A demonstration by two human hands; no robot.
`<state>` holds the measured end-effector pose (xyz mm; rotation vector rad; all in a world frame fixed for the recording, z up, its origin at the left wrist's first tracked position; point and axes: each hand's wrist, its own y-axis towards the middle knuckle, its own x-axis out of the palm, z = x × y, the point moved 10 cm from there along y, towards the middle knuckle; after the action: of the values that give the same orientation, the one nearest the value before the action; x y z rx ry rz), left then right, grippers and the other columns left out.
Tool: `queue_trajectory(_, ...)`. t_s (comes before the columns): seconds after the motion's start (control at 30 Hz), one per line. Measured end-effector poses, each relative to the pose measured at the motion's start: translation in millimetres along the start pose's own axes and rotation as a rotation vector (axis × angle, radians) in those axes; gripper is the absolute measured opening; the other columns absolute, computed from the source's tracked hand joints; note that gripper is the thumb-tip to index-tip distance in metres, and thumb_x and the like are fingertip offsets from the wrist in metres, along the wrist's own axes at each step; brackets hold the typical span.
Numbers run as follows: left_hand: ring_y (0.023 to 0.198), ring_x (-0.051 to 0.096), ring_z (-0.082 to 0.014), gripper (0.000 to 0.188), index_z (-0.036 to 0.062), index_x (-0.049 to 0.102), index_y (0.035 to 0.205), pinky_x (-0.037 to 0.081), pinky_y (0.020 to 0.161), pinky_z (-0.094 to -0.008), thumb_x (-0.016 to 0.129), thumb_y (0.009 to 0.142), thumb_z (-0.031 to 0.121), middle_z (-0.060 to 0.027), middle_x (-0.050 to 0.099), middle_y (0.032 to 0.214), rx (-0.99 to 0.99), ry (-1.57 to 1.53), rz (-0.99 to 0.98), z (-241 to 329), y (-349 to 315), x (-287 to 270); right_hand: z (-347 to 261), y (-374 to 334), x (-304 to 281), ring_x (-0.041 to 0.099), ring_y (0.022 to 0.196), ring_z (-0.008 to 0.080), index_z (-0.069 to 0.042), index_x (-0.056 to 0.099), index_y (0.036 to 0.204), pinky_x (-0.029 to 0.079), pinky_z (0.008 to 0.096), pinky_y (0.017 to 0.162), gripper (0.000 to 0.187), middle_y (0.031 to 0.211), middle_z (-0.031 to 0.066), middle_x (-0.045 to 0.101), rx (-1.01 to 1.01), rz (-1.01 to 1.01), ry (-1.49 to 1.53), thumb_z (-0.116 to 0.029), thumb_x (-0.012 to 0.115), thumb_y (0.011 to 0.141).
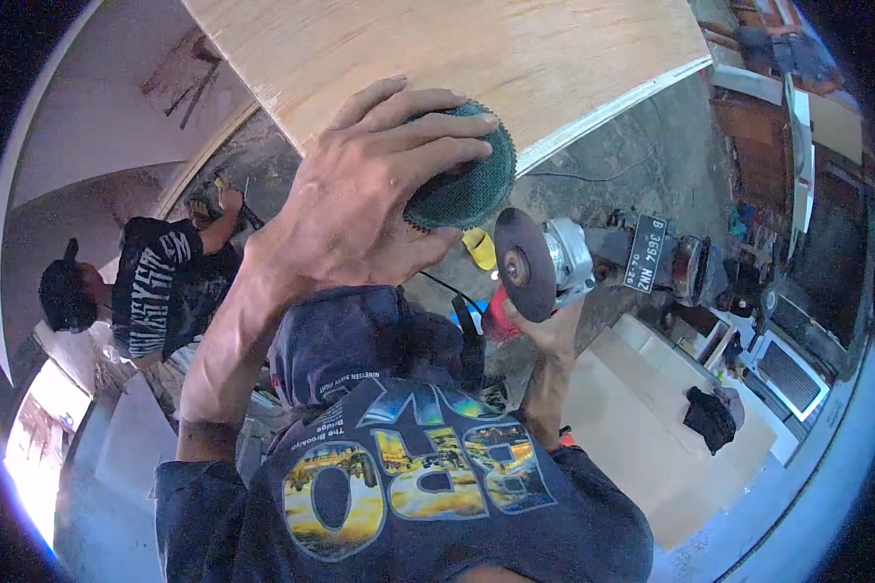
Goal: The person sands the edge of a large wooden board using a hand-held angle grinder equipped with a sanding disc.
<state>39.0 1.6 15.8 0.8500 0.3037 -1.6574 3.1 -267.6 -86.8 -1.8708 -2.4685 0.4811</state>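
My left hand (360,189) is closed on a round dark green disc (491,180) with a woven face and a toothed rim. Its fingers lie across the disc and the thumb is at the lower edge. The disc is held up in front of the near corner of a pale plywood board (457,49). Lower and to the right, my right hand (554,335) grips an angle grinder (572,260) with a silver head and a red body. A dark flat wheel (525,264) is mounted on the grinder, tilted towards me. Part of the grip is hidden behind the wheel.
At the left, another person (156,282) in a dark shirt and cap works with a tool too small to name. A number plate (647,253) on a vehicle is beyond the grinder. Light sheets (642,418) lie at the lower right, with a dark cloth (710,418) on them.
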Motion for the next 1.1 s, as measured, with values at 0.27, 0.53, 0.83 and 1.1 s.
queue_trajectory(0.27, 0.143, 0.051, -0.0329, 0.074, 0.0119, 0.068, 0.133, 0.032, 0.124, -0.0568, 0.086, 0.062, 0.023, -0.0046, 0.063, 0.149, 0.011, 0.002, -0.002, -0.4, 0.4, -0.1, -4.1, 0.3, -1.4, 0.064, 0.117, 0.0212, 0.001, 0.050, 0.141, 0.049, 0.0377, 0.105, 0.104, 0.129, 0.0110, 0.064, 0.006, 0.014, -0.062, -0.017, 0.097, 0.050)
queue_trajectory(0.53, 0.143, 0.052, -0.0317, 0.073, 0.0126, 0.068, 0.132, 0.032, 0.124, -0.0560, 0.086, 0.062, 0.022, -0.0041, 0.063, 0.148, -0.002, 0.006, -0.007, 0.0, -0.9, 1.9, -2.3, -3.3, -0.5, 0.064, 0.126, 0.0243, 0.001, 0.046, 0.148, 0.050, 0.0417, 0.109, 0.102, 0.138, 0.0156, 0.063, -0.057, -0.055, -0.135, -0.029, 0.096, 0.064)
queue_trajectory(0.83, 0.145, 0.050, -0.0312, 0.073, 0.0129, 0.067, 0.133, 0.030, 0.125, -0.0563, 0.085, 0.062, 0.019, -0.0042, 0.062, 0.150, 0.007, -0.011, -0.011, 0.0, 0.1, 2.9, 2.0, -0.7, -4.6, 0.063, 0.118, 0.0203, 0.000, 0.052, 0.139, 0.049, 0.0376, 0.104, 0.100, 0.127, 0.0100, 0.064, 0.011, 0.000, -0.098, -0.015, 0.092, 0.048)
queue_trajectory(1.1, 0.145, 0.050, -0.0319, 0.073, 0.0121, 0.067, 0.133, 0.030, 0.125, -0.0569, 0.086, 0.064, 0.023, -0.0042, 0.062, 0.150, -0.003, 0.001, -0.019, -1.7, -0.9, 2.8, 18.0, -0.1, -3.1, 0.062, 0.118, 0.0204, 0.001, 0.051, 0.140, 0.048, 0.0370, 0.104, 0.104, 0.128, 0.0097, 0.063, 0.055, -0.039, -0.059, -0.016, 0.091, 0.046)
